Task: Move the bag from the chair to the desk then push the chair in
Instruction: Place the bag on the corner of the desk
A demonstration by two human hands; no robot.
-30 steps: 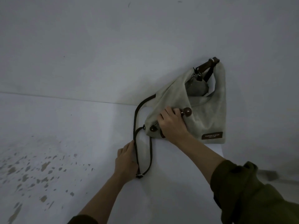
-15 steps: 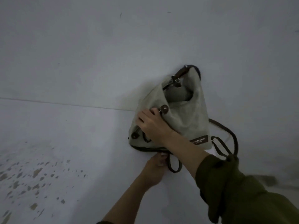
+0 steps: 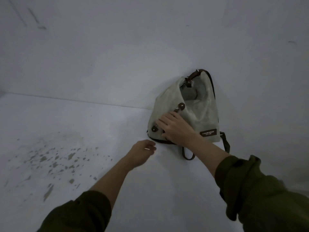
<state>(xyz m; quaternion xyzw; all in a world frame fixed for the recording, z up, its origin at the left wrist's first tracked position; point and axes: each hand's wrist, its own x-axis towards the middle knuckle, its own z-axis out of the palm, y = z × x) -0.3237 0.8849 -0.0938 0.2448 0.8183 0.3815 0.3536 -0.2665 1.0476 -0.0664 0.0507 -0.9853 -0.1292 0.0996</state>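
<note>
Here right hand (image 3: 177, 127) rests on bag (image 3: 197, 108).

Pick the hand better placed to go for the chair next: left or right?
Left, probably. The left hand hovers off the canvas bag, fingers loosely curled and empty, while the right hand lies flat on the bag propped against the wall. The chair is out of view.

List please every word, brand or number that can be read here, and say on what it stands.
"FASHION & BAGS": first line on the brown patch at the lower right corner of the bag.
Second, smaller line on that patch: too blurred to read with certainty.
No other text shows on the desk or wall.
</note>
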